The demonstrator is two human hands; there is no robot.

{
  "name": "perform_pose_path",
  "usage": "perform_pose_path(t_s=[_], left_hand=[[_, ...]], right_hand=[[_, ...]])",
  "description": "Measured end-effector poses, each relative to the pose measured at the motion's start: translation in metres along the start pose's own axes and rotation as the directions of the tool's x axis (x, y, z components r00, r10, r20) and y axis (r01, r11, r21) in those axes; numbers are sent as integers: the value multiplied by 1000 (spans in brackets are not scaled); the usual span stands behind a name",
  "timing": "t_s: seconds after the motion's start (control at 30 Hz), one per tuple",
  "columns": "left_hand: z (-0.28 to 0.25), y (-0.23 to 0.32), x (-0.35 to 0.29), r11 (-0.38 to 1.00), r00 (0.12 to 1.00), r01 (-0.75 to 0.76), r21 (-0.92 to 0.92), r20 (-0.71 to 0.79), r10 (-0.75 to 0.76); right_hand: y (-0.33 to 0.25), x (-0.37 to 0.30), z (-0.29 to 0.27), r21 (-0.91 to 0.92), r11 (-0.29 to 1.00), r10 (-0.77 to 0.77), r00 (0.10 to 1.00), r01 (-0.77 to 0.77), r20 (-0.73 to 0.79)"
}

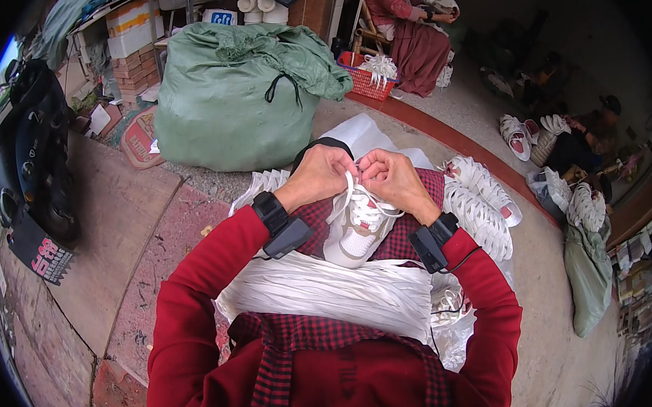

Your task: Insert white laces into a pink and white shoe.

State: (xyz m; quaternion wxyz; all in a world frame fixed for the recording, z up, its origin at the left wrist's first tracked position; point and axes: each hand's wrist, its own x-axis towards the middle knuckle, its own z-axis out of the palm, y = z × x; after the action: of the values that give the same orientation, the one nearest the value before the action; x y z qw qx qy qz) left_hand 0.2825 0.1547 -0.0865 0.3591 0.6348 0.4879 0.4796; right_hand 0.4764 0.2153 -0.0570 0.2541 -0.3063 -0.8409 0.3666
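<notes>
Appears mid-lacing, pinching white lace (349, 194) in left hand (320, 175), with exact hold unclear in right hand (396, 180) and white shoe (354, 243) at six o'clock below both; likely calls next for guiding lace through an upper eyelet.
</notes>
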Motion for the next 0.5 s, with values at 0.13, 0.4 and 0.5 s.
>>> perform_pose_path(t_s=[0.13, 0.4, 0.5], left_hand=[[2, 4, -12, 973, 970, -194, 126, -120, 209], [-20, -14, -21, 994, 993, -105, -23, -57, 103], [-17, 34, -37, 878, 931, -294, 377, -93, 352]], right_hand=[[-4, 3, -7, -482, 801, -368, 927, 354, 69], [-3, -41, -116, -691, 704, -152, 985, 165, 80], [-10, -54, -101, -505, 861, -67, 998, 65, 13]])
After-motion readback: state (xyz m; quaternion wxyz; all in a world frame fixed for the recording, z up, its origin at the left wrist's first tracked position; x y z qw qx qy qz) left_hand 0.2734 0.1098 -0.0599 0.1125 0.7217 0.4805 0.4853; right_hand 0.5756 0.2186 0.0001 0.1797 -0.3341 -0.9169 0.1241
